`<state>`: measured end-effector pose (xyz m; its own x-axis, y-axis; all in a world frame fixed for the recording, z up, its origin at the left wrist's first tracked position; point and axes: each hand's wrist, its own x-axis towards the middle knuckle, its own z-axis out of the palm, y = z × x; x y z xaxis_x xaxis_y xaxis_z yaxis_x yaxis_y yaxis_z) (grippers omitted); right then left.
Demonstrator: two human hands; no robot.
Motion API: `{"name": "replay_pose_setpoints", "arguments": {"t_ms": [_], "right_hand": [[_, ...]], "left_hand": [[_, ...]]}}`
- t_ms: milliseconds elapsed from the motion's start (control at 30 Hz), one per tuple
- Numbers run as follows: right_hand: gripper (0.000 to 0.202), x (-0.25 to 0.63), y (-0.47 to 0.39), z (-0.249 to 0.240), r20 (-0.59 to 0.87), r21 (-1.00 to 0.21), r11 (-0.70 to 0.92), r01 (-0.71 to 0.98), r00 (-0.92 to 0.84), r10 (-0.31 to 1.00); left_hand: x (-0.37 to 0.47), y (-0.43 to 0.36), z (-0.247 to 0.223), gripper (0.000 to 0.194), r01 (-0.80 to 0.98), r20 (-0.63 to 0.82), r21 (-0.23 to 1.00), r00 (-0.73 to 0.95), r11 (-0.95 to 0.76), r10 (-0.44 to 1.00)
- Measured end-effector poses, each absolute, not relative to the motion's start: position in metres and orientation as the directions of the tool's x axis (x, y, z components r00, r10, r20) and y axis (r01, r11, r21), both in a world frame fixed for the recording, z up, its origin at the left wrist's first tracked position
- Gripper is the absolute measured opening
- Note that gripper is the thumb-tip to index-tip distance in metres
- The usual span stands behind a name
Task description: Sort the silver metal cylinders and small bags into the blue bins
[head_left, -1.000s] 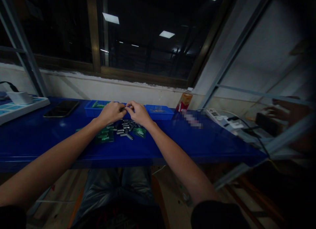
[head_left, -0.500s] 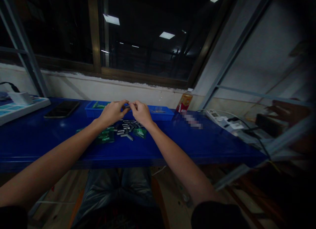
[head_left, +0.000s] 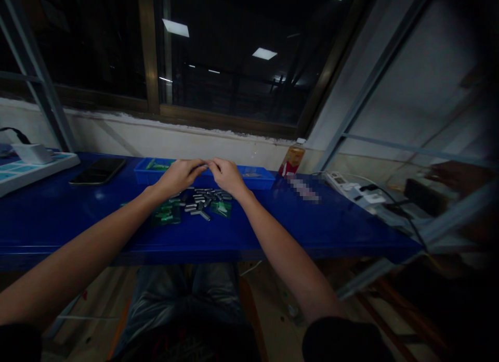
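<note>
My left hand [head_left: 180, 176] and my right hand [head_left: 226, 176] meet fingertip to fingertip above the front of a long blue tray [head_left: 249, 184]. Both are closed in a pinch on a small part between them; only a thin sliver of it shows, too little to tell its kind. Beneath the hands, a loose pile of short silvery metal pieces [head_left: 200, 199] lies on the blue table. Green plastic bags [head_left: 167, 214] with small parts lie left of the pile, and a smaller green bag [head_left: 221, 208] sits at its right edge.
Green packets [head_left: 158, 165] lie in the tray's left end. A dark phone [head_left: 98, 171] and a white power strip [head_left: 39, 169] are at the left. An orange drink bottle [head_left: 292, 159] stands behind on the right. Another power strip with cables [head_left: 360, 194] is at the right, near a metal frame.
My fingers have drawn closer together around the small part, which is now more covered. My right hand has turned slightly. The things on the table have stayed in place.
</note>
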<state>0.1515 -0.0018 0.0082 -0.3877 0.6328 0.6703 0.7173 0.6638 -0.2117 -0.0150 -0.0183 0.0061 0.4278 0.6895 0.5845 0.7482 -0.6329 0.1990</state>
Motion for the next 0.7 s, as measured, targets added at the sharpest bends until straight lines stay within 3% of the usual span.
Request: {"name": "replay_pose_setpoints", "arguments": {"t_ms": [433, 700], "right_hand": [[0.022, 0.1519, -0.0045, 0.0069, 0.670, -0.355, 0.774, 0.525, -0.435, 0.602], [0.014, 0.1554, 0.0017, 0.0101, 0.653, -0.396, 0.786, 0.474, -0.456, 0.604]], "left_hand": [[-0.0133, -0.0151, 0.0036, 0.036, 0.710, 0.485, 0.294, 0.466, -0.640, 0.740], [-0.0134, -0.0134, 0.0031, 0.041, 0.636, 0.398, 0.438, 0.496, -0.635, 0.771]]}}
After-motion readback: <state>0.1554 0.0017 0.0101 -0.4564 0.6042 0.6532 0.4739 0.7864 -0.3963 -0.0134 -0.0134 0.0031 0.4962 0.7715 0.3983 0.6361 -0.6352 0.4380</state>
